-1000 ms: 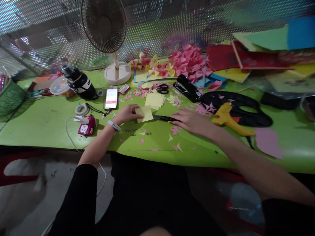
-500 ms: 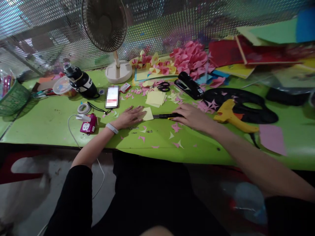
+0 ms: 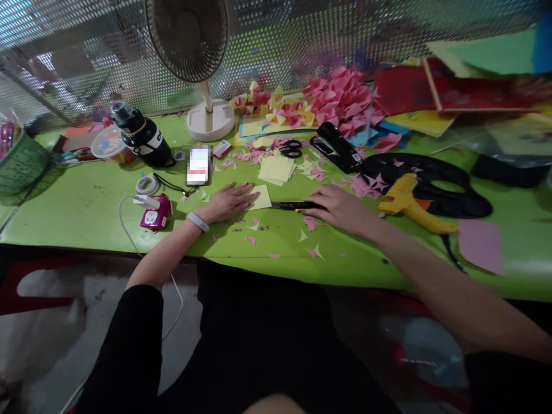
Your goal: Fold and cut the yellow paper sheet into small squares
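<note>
My left hand point(image 3: 230, 202) lies flat on the green table, fingers stretched out, its fingertips pressing a yellow square of paper point(image 3: 261, 197). A grey band circles that wrist. In my right hand point(image 3: 338, 207) is a slim black utility knife point(image 3: 297, 205) with a touch of yellow, held low along the table. Its dark tip points left and meets the right edge of the yellow square. My fingers hide part of its handle. Behind the square sits a small stack of yellow paper point(image 3: 277, 168). Pink and yellow paper scraps point(image 3: 250, 240) lie scattered around both hands.
Black scissors point(image 3: 291, 149), a black stapler point(image 3: 335, 148) and pink paper flowers point(image 3: 340, 100) are behind. A yellow glue gun point(image 3: 405, 204) lies right. Left are a phone point(image 3: 199, 165), tape roll point(image 3: 146, 184), purple socket block point(image 3: 154, 214), black bottle point(image 3: 142, 138) and fan point(image 3: 210, 121).
The view has shifted slightly. My left hand stays flat on the yellow square, and the knife tip remains at the paper's right edge.
</note>
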The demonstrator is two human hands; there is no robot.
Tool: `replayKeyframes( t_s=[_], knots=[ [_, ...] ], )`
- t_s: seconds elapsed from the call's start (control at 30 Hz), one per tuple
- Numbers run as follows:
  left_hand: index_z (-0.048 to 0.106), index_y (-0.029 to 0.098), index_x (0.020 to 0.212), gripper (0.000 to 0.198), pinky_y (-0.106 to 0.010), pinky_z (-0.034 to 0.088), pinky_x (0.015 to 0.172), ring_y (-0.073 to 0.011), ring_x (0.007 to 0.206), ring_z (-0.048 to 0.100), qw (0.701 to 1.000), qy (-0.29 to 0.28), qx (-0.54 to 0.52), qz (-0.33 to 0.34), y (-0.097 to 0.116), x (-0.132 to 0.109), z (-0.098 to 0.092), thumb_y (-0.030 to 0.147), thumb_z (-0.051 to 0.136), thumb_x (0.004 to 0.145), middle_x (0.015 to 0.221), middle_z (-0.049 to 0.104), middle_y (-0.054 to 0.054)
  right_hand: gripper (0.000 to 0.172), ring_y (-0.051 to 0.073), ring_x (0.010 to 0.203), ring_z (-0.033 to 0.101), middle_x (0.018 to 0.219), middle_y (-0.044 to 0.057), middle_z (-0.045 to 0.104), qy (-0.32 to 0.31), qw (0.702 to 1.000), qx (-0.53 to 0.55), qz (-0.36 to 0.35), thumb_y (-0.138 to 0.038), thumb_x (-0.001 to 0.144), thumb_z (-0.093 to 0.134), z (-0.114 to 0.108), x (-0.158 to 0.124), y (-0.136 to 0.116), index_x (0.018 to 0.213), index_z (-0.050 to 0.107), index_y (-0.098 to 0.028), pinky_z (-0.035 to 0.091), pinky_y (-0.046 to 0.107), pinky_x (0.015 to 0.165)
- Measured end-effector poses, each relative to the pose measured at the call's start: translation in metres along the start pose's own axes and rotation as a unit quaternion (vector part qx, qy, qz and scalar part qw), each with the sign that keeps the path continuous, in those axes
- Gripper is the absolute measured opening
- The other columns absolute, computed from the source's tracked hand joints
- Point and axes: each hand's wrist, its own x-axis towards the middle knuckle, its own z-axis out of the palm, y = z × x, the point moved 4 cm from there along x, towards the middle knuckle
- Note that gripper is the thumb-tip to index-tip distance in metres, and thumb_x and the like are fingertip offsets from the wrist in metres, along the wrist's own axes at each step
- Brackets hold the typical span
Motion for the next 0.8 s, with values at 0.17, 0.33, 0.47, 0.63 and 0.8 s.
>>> replayKeyframes(
  t_s=[0.17,0.33,0.47,0.63,0.8],
  knots=[
    [0.041,0.028,0.166,0.051,-0.046,0.017,0.136,-0.0193,0.164,0.03,1.0,-0.012,-0.007,-0.008,0.003,0.001,-0.003,0.038,0.034,0.116,0.176,0.03,-0.004,0.037,0.033,0.105,0.067,0.114,0.017,0.073,-0.009,1.0,-0.018,-0.007,-0.039,0.108,0.05,0.003,0.004,-0.01,0.12,0.08,-0.021,0.057,0.048,0.084],
    [0.042,0.029,0.165,0.051,-0.046,0.018,0.136,-0.0191,0.164,0.032,1.0,-0.006,-0.007,-0.008,0.003,0.001,-0.002,0.038,0.035,0.116,0.175,0.032,-0.004,0.038,0.032,0.103,0.068,0.113,0.016,0.074,-0.007,1.0,-0.019,-0.014,-0.044,0.108,0.051,0.001,0.002,-0.018,0.118,0.081,-0.021,0.058,0.047,0.083],
    [0.043,0.03,0.165,0.051,-0.046,0.02,0.135,-0.0202,0.163,0.033,1.0,-0.003,-0.003,-0.014,0.002,0.002,-0.001,0.039,0.036,0.116,0.175,0.034,-0.004,0.043,0.032,0.102,0.067,0.113,0.016,0.073,-0.007,1.0,-0.025,-0.016,-0.046,0.109,0.046,0.002,0.003,-0.03,0.119,0.08,-0.022,0.058,0.046,0.079],
    [0.043,0.03,0.165,0.05,-0.044,0.019,0.136,-0.019,0.163,0.034,1.0,-0.002,-0.002,-0.01,0.002,0.003,0.0,0.038,0.035,0.116,0.175,0.033,-0.003,0.048,0.032,0.099,0.068,0.109,0.016,0.073,0.011,0.999,-0.023,-0.022,-0.05,0.11,0.041,0.003,0.004,-0.041,0.115,0.08,-0.022,0.058,0.048,0.08],
    [0.044,0.028,0.164,0.05,-0.041,0.02,0.135,-0.0175,0.161,0.036,1.0,0.014,-0.01,-0.011,0.001,0.004,0.001,0.036,0.035,0.116,0.173,0.037,-0.002,0.047,0.034,0.104,0.067,0.114,0.018,0.073,-0.001,1.0,-0.015,-0.013,-0.048,0.109,0.043,0.007,0.01,-0.051,0.117,0.08,-0.022,0.057,0.05,0.082]
  ],
)
